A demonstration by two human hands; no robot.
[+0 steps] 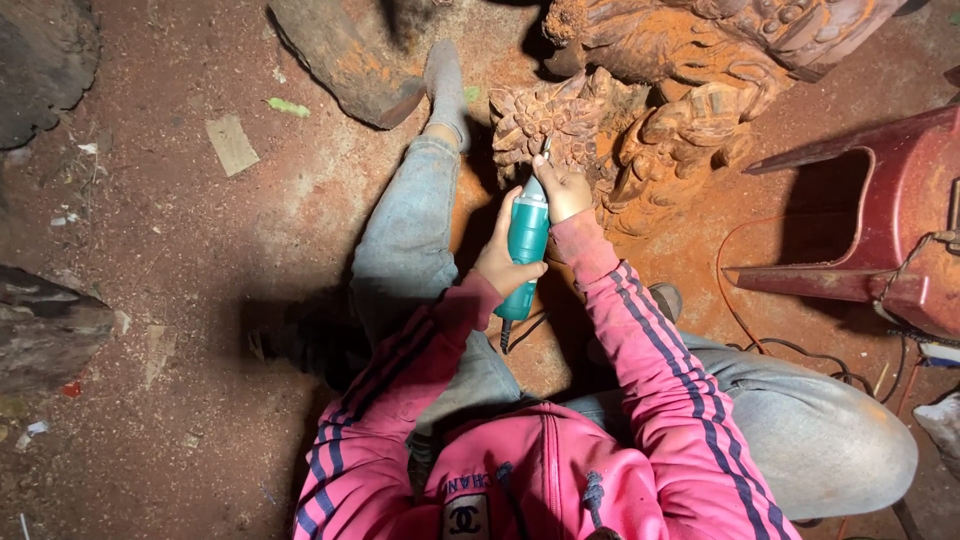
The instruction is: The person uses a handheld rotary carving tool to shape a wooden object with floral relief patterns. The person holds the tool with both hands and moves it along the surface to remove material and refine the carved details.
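**Both hands on grinder, tip at carving**

- Left hand wraps the rear half of the teal grinder, fingers closed around the body, thumb on top.
- Right hand grips the front end of the same tool, closed tight near the nose, knuckles toward the carving.
- Grinder runs roughly vertical in view, nose up, tail down toward the person. Black cord exits the tail and drops between the knees.
- Bit itself is too small to make out; the nose sits at the lower edge of the wood carving, touching or just off it, can't tell which.
- Carving is reddish-orange, heavily detailed, lying on the ground straight ahead. A larger carved piece lies behind it, touching or overlapping.
- Person sits on the ground, pink striped sleeves, grey jeans. Left leg stretched out beside the carving, foot in a grey sock near a wood slab.
- Red plastic stool tipped on its side, right of the carving, well apart from the hands. Thin orange wire loops on the ground in front of it.
- Ground is covered in red-brown dust; cardboard scrap off to the left.
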